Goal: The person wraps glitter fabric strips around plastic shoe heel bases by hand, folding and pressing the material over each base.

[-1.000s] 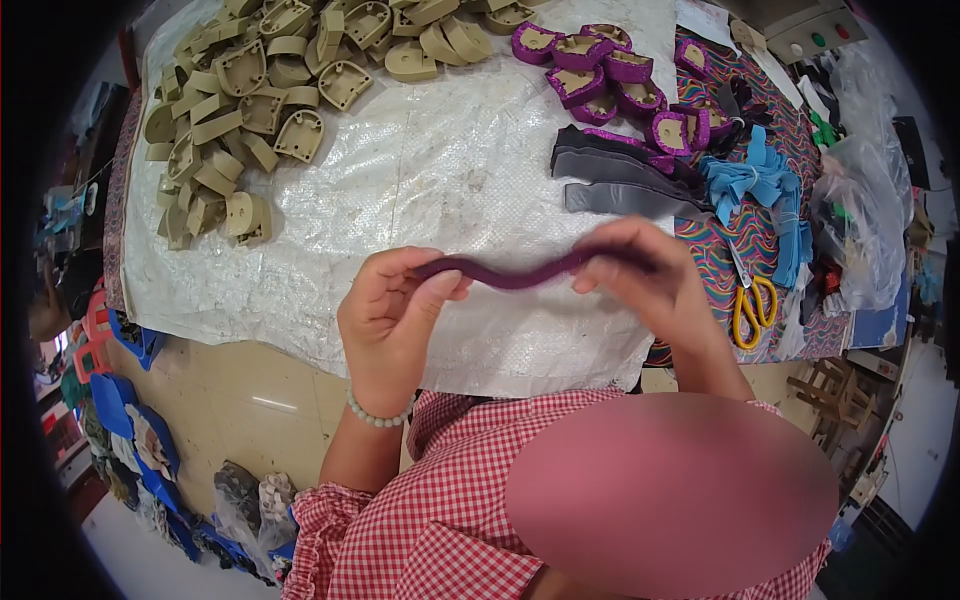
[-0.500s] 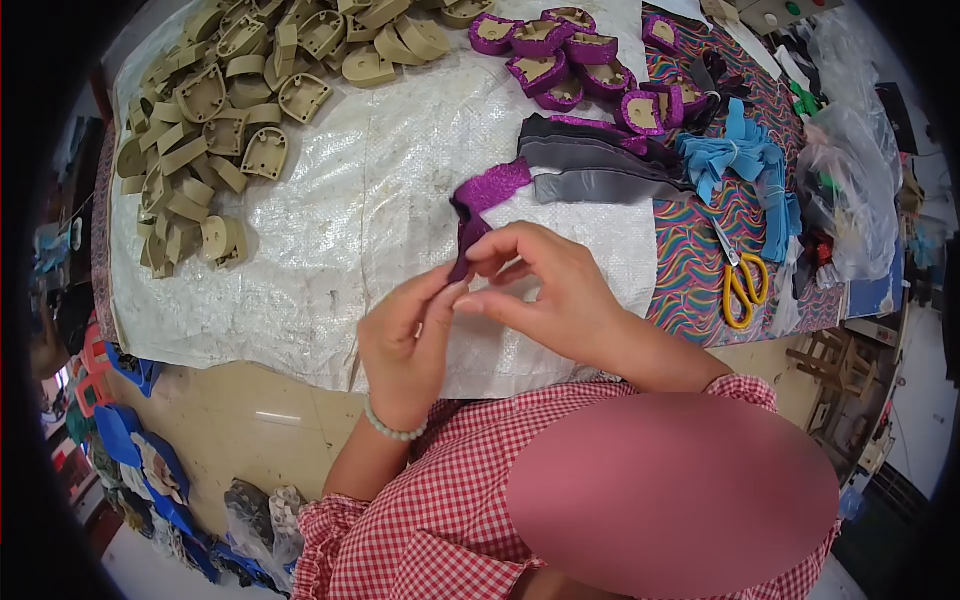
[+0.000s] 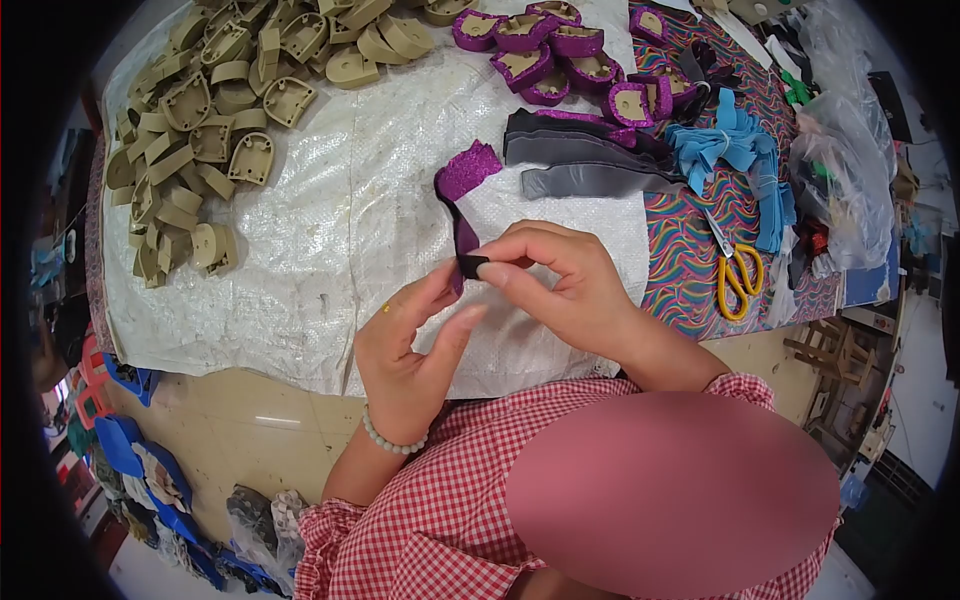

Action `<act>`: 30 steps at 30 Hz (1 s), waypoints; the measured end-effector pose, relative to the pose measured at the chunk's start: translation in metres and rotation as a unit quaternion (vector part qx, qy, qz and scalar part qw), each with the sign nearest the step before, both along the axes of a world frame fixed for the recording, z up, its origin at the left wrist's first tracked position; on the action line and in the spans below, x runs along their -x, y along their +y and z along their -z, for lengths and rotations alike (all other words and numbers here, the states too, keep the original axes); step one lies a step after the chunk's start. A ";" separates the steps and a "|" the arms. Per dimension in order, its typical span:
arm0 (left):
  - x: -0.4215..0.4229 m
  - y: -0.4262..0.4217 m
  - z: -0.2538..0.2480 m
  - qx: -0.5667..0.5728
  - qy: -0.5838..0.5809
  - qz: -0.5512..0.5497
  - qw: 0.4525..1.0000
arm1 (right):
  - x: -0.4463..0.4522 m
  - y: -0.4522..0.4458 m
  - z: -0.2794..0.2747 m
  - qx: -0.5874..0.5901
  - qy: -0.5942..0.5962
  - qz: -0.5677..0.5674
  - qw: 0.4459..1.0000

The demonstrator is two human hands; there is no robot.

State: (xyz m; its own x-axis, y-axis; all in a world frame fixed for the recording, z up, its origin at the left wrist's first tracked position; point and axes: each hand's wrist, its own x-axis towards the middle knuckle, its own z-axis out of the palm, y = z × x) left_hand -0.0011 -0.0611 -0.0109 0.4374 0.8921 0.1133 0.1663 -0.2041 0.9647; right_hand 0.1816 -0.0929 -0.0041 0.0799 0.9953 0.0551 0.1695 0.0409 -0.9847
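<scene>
A purple glitter strip (image 3: 470, 172) with a dark backing hangs between my hands over the white woven sheet, its far end lying on the sheet. My right hand (image 3: 570, 285) pinches the strip's black near end between thumb and fingers. The fingers of my left hand (image 3: 400, 335) are pressed together on the strip's near part, while the left thumb stands apart from it. Just beyond the hands lie grey and black strips (image 3: 590, 160), some with purple glitter edges.
Many beige heel-shaped blocks (image 3: 190, 100) are heaped at the far left. Purple-covered blocks (image 3: 525, 65) sit at the back. Blue strip bundles (image 3: 720, 145), yellow-handled scissors (image 3: 738, 285) and a clear plastic bag (image 3: 850, 150) are at right. The white sheet (image 3: 270, 290) covers the table.
My right hand has turned the strip's near end so a black piece shows. My left thumb has come away from the strip. The view has shifted slightly.
</scene>
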 end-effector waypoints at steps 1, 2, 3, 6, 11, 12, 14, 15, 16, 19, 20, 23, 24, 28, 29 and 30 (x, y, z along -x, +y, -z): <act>-0.001 -0.001 -0.002 0.038 -0.009 0.001 0.999 | -0.002 -0.002 -0.001 0.018 0.024 -0.010 0.999; -0.001 -0.003 -0.004 0.076 -0.018 0.002 0.997 | -0.003 -0.004 -0.001 0.037 0.047 -0.020 0.998; -0.002 -0.004 -0.007 0.113 -0.027 0.003 0.993 | -0.004 -0.006 -0.002 0.045 0.076 -0.025 0.996; -0.004 -0.005 -0.015 0.091 -0.030 0.050 0.994 | -0.008 -0.015 -0.004 0.068 0.146 -0.032 0.986; -0.013 -0.013 -0.028 0.091 -0.045 0.105 0.989 | -0.022 -0.034 -0.020 0.090 0.152 -0.023 0.984; -0.016 -0.015 -0.030 0.082 -0.044 0.110 0.990 | -0.024 -0.038 -0.023 0.084 0.143 -0.025 0.986; -0.019 -0.017 -0.035 0.070 -0.031 0.138 0.988 | -0.029 -0.046 -0.028 0.070 0.125 -0.028 0.989; -0.021 -0.017 -0.037 0.063 -0.025 0.151 0.986 | -0.031 -0.052 -0.030 0.077 0.190 -0.024 0.978; -0.026 -0.020 -0.038 0.163 -0.087 0.131 0.974 | -0.034 -0.057 -0.030 0.081 0.255 -0.020 0.963; -0.039 -0.025 -0.039 0.395 -0.226 0.080 0.887 | -0.064 -0.075 -0.024 0.043 0.341 0.088 0.935; -0.036 -0.023 -0.037 0.436 -0.244 0.067 0.864 | -0.081 -0.084 -0.027 0.027 0.358 0.151 0.921; -0.022 -0.025 -0.019 0.482 -0.212 -0.004 0.850 | -0.143 -0.126 -0.035 -0.058 0.328 0.255 0.908; -0.016 -0.025 -0.011 0.489 -0.197 -0.032 0.849 | -0.160 -0.139 -0.041 -0.095 0.314 0.286 0.901; 0.023 -0.022 -0.008 0.381 0.021 -0.038 0.923 | -0.192 -0.169 -0.076 -0.159 0.074 0.343 0.923; 0.031 -0.019 -0.009 0.288 0.039 -0.065 0.955 | -0.191 -0.168 -0.083 -0.169 0.002 0.372 0.913; 0.039 -0.017 -0.013 0.191 0.057 -0.091 0.976 | -0.183 -0.159 -0.084 -0.161 -0.090 0.409 0.894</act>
